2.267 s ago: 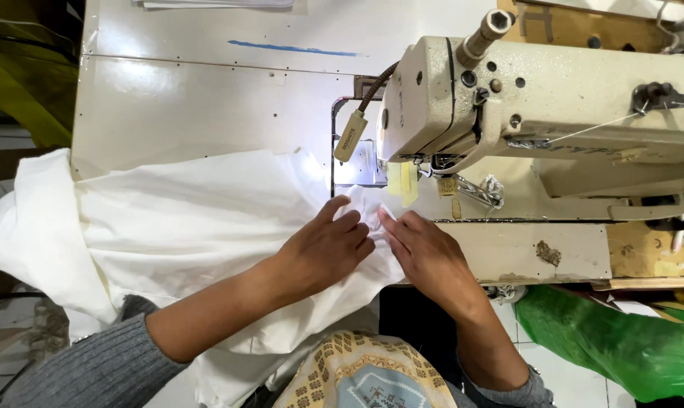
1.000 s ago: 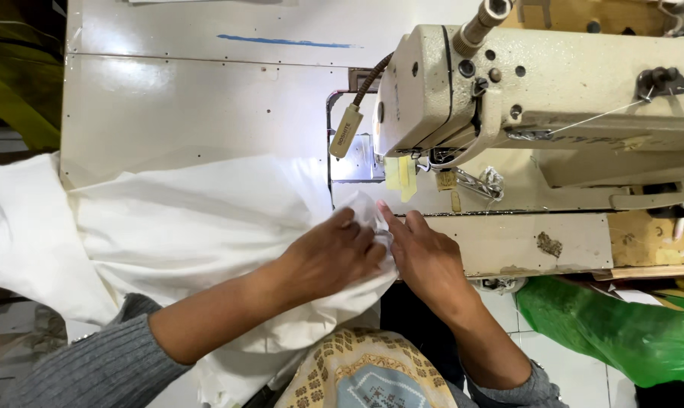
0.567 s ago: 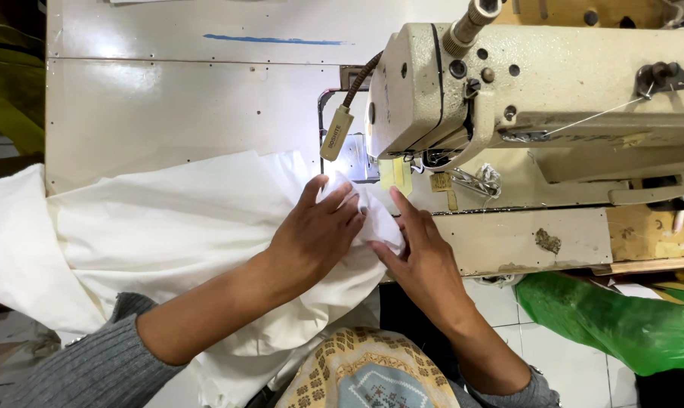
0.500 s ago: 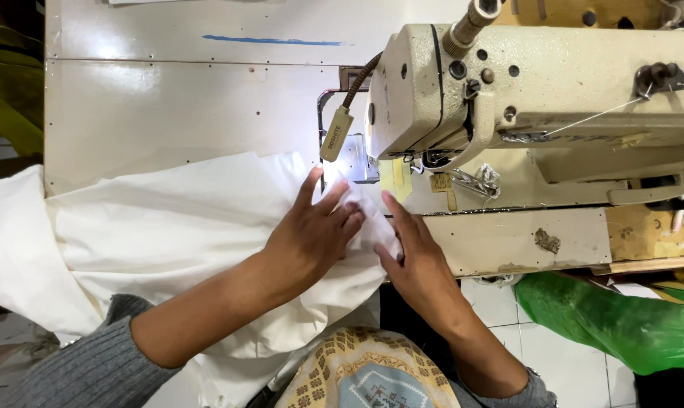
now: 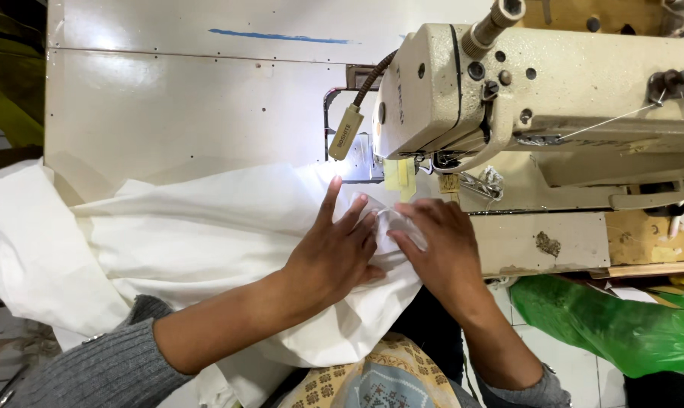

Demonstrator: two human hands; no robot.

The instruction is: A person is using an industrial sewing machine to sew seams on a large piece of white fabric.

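My left hand [image 5: 333, 253] lies flat, fingers spread, on the white cloth [image 5: 191, 242] at the counter's [image 5: 183, 106] near edge; my right hand [image 5: 440, 245] pinches its fold beside the sewing machine [image 5: 538, 98].

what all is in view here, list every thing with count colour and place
large white cloth sheet: 1, white, spread over the table's left and middle, hanging off the near edge
cream metal sewing machine: 1, cream, upper right, head over the cloth's edge
small lamp on a flexible neck: 1, beige head, left of the machine head
pale flat work table: 1, off-white with a blue mark at the far side, beneath the cloth
green plastic bag: 1, green, lower right on the floor
patterned fabric: 1, yellow and blue, bottom centre
grey knit sleeves: 2, grey, bottom edge
left hand: 1, flat on the cloth, fingers spread
right hand: 1, pressing a cloth fold by the needle
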